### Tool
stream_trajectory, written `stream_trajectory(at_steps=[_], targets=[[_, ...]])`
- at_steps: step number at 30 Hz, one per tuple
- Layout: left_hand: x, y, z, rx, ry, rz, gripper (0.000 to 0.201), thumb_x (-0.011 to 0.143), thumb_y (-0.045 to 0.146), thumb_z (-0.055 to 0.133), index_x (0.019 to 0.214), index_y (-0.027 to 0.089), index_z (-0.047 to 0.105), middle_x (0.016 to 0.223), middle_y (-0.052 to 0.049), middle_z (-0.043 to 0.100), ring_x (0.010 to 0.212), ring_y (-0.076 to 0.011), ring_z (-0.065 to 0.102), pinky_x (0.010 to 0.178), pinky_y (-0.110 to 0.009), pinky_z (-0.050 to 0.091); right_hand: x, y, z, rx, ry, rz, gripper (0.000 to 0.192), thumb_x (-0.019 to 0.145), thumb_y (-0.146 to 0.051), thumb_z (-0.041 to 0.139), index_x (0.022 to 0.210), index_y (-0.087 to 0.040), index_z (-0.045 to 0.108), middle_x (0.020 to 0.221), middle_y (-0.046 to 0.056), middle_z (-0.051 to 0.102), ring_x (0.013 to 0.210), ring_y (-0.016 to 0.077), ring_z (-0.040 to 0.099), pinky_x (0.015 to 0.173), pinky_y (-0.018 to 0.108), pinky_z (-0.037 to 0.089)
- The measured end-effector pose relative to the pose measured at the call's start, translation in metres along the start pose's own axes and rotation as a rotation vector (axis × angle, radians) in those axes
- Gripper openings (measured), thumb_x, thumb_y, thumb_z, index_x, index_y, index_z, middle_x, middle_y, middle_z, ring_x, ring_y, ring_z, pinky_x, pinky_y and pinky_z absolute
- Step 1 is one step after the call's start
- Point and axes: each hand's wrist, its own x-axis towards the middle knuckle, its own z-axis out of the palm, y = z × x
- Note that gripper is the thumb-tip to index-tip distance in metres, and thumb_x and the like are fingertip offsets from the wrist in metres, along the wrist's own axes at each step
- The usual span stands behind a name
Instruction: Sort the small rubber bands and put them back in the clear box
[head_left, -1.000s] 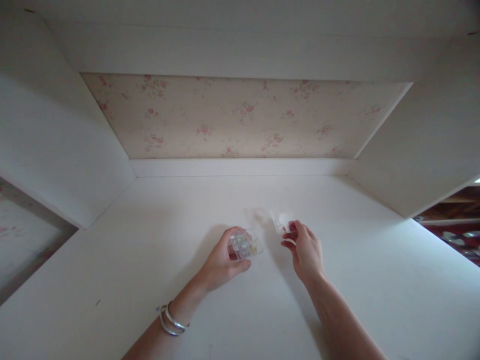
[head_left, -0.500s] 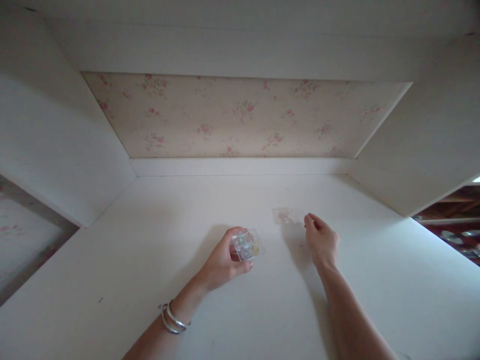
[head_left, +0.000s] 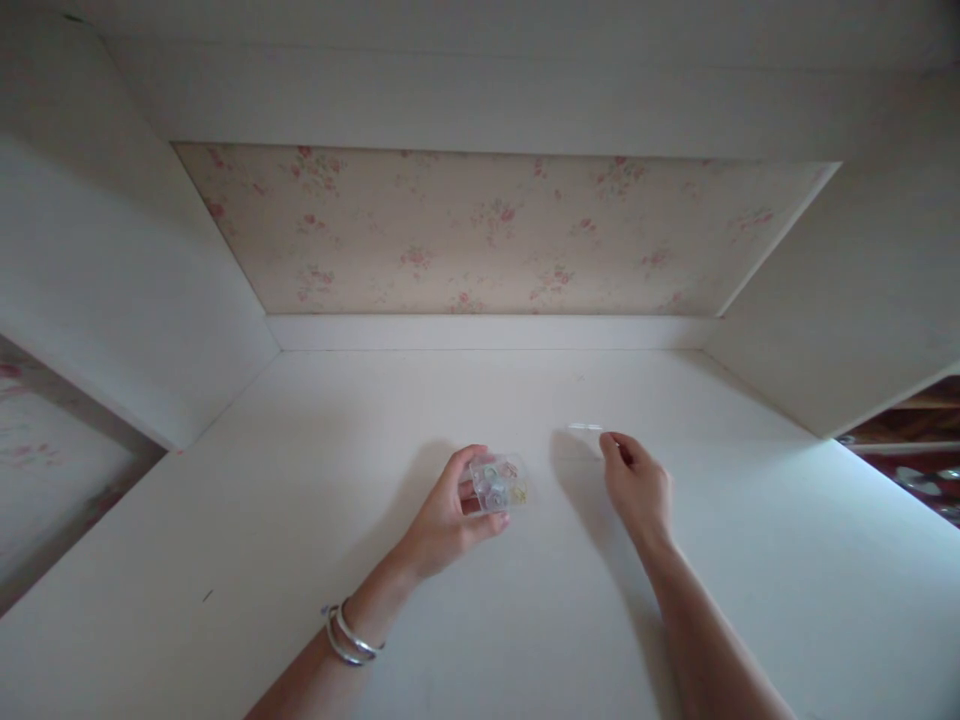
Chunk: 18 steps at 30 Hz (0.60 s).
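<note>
My left hand (head_left: 450, 515) is wrapped around the sides of a small clear plastic box (head_left: 498, 484), tilted toward me above the white surface. Inside the box show several little round or curled pieces in pale green, pink, yellow and bluish tints, too small to name. To the right, my right hand (head_left: 636, 488) is closed in a pinch, thumb against the fingers. A thin clear plastic piece (head_left: 585, 427) sticks out leftward from its fingertips, seen mostly as a bright edge; whether it is a lid or a bag I cannot tell. The two hands are apart.
The white tabletop (head_left: 337, 430) runs back to a low ledge and a flowered wallpaper panel (head_left: 495, 235). White side walls stand left and right. A tiny dark sliver (head_left: 208, 595) lies at the front left. Reddish-brown shelving (head_left: 907, 440) shows beyond the right edge.
The clear piece in my right hand has turned from a broad, blurred face to a thin edge. My right hand moved slightly left. The box in my left hand has tilted a little.
</note>
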Motion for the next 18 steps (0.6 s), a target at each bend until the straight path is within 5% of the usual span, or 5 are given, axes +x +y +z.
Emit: stream_trajectory(at_steps=[5, 10, 14, 18], targets=[[0.002, -0.001, -0.002, -0.029, 0.045, 0.028, 0.066, 0.068, 0.023, 0.075, 0.124, 0.026, 0.040, 0.135, -0.011, 0.044, 0.105, -0.0228, 0.059, 0.082, -0.032, 0.051, -0.037, -0.026, 0.019, 0.325, -0.314, -0.109, 0.042, 0.082, -0.053, 0.048, 0.092, -0.018, 0.068, 0.076, 0.004, 0.068, 0.067, 0.0171, 0.058, 0.061, 0.027, 0.042], [0.006, 0.002, -0.019, -0.013, 0.272, 0.067, 0.060, 0.071, 0.029, 0.073, 0.122, 0.024, 0.043, 0.126, -0.008, 0.052, 0.107, -0.0210, 0.057, 0.088, -0.034, 0.048, -0.056, -0.037, 0.031, 0.292, -0.497, -0.245, 0.036, 0.086, -0.045, 0.045, 0.089, -0.018, 0.069, 0.082, 0.006, 0.069, 0.071, 0.0166, 0.059, 0.066, 0.027, 0.044], [0.013, 0.009, -0.043, -0.021, 0.372, 0.049, 0.057, 0.067, 0.031, 0.075, 0.114, 0.024, 0.043, 0.113, -0.006, 0.060, 0.099, -0.0196, 0.061, 0.086, -0.038, 0.048, -0.053, -0.030, 0.032, 0.246, -0.541, -0.264, 0.036, 0.087, -0.044, 0.044, 0.089, -0.019, 0.070, 0.082, 0.005, 0.069, 0.071, 0.0165, 0.060, 0.067, 0.027, 0.044], [0.026, 0.024, -0.084, 0.290, 0.500, 0.041, 0.058, 0.059, 0.028, 0.079, 0.106, 0.021, 0.046, 0.115, -0.006, 0.058, 0.089, -0.0176, 0.063, 0.080, -0.035, 0.049, -0.050, -0.024, 0.034, 0.239, -0.577, -0.321, 0.033, 0.086, -0.042, 0.045, 0.088, -0.019, 0.070, 0.085, 0.005, 0.070, 0.075, 0.0170, 0.062, 0.070, 0.027, 0.045]])
